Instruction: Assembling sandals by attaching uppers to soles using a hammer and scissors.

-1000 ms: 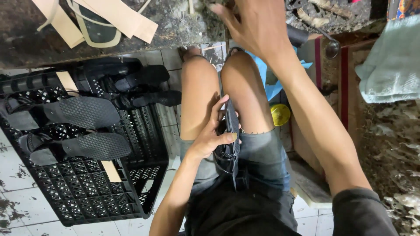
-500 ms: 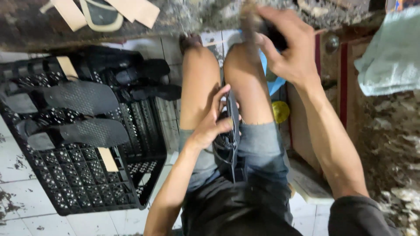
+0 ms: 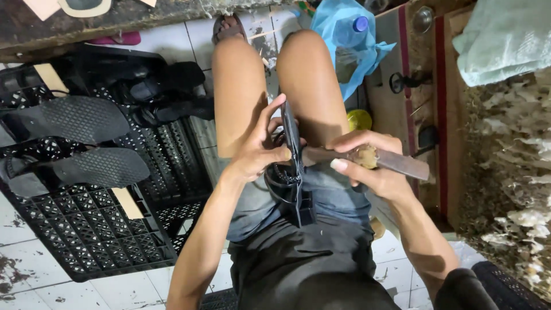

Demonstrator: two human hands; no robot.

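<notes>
— Any room at the left of the frame?
— Little: a black crate (image 3: 86,229) full of soles (image 3: 74,117) fills it; bare tiles (image 3: 34,275) show only at lower left.
— And right?
— A wooden box (image 3: 442,109) and crusted bench (image 3: 511,183) wall it. The bag (image 3: 344,34) blocks the upper middle, just beside the knees (image 3: 275,63).

Matt black rubber sandal (image 3: 294,172)

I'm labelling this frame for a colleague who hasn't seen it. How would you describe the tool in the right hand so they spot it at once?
Start at the person's bare knees in the middle of the frame. Just below them the right hand holds a flat metal blade tool crosswise over the lap, its tip meeting the black sandal that the left hand steadies on edge. It is the only long, grey-brown metal strip there, with a pale lump around its middle.
</notes>
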